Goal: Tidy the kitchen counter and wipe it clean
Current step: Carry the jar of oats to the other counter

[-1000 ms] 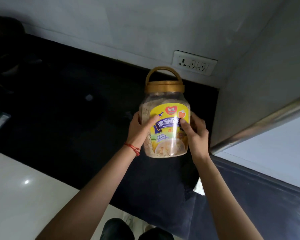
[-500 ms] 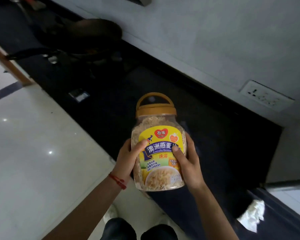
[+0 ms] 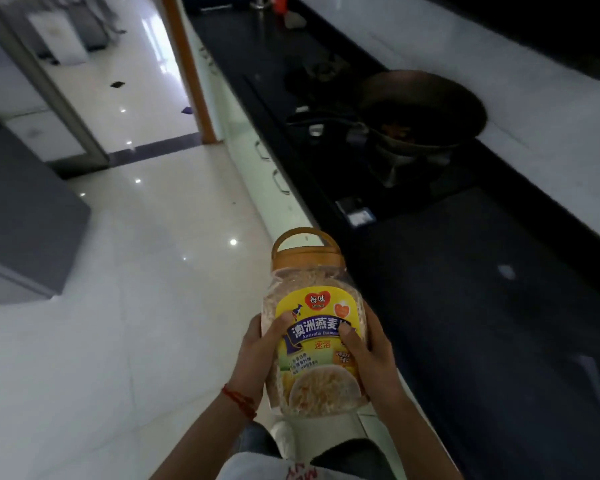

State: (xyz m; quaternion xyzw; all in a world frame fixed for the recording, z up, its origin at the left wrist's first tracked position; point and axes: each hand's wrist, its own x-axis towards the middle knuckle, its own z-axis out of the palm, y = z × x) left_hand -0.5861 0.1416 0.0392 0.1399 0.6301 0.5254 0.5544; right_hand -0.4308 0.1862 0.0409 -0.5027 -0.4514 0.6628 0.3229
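Carried leftward, oat jar (image 3: 315, 336) apparently between left hand (image 3: 260, 355), right hand (image 3: 368, 351).

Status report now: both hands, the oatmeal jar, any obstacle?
Left hand and right hand grip oatmeal jar, upright, lid on. Jar held off the black counter. Wok on stove ahead, apart.

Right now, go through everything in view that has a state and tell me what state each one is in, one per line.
oatmeal jar: lid on, nearly full, held upright off the counter
left hand: grips the jar's side
right hand: grips the jar's other side
wok: sits on the stove, uncovered, something inside
counter: dark, a small pale speck on it
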